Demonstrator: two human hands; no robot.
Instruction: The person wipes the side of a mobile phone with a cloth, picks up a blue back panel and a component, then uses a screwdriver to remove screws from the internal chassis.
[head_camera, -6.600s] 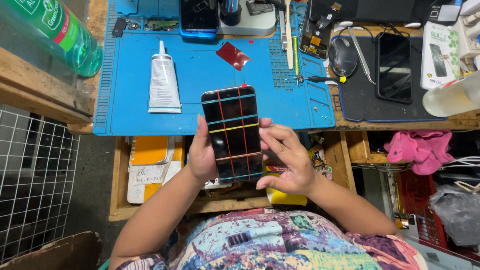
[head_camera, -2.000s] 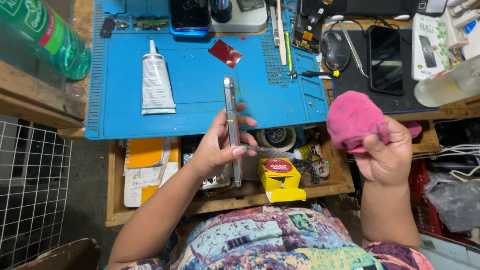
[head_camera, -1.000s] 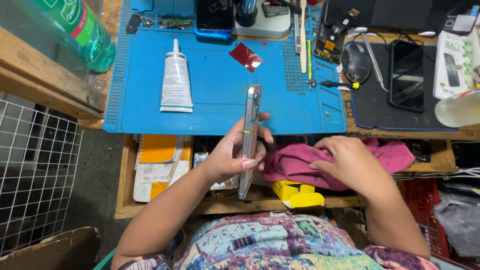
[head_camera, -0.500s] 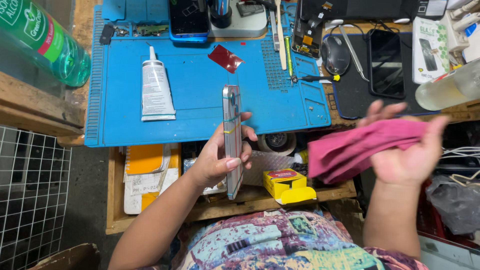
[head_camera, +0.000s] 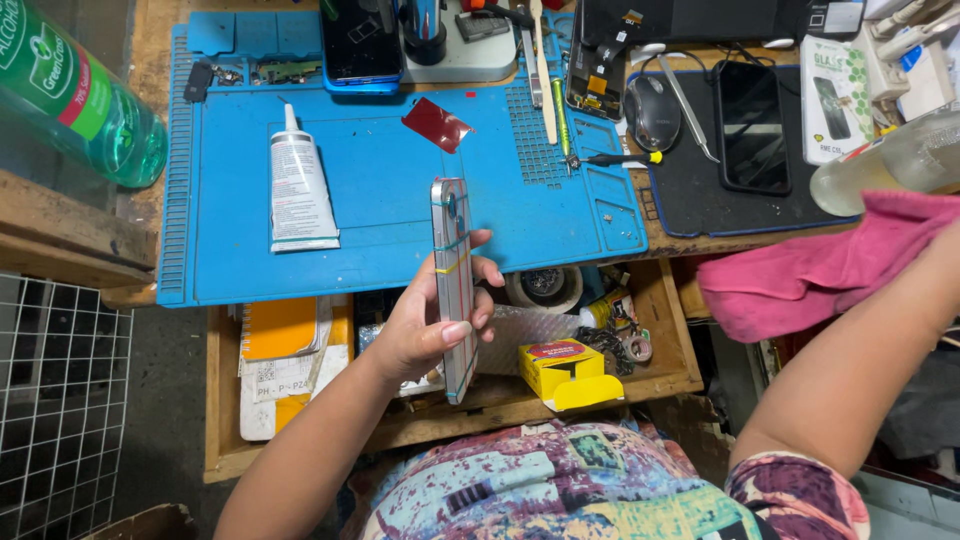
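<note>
Gripping phone (head_camera: 453, 285) edge-on, left hand (head_camera: 425, 335), screen unseen

A white glue tube (head_camera: 299, 190) and a red card (head_camera: 437, 124) are lying on the blue work mat (head_camera: 380, 210), well apart. A green bottle (head_camera: 75, 95) is lying on its side at the mat's left. A computer mouse (head_camera: 651, 111) and a dark phone (head_camera: 753, 126) are resting on the black pad (head_camera: 700, 190), while a yellow box (head_camera: 570, 372) is sitting in the open drawer (head_camera: 660, 375).
</note>
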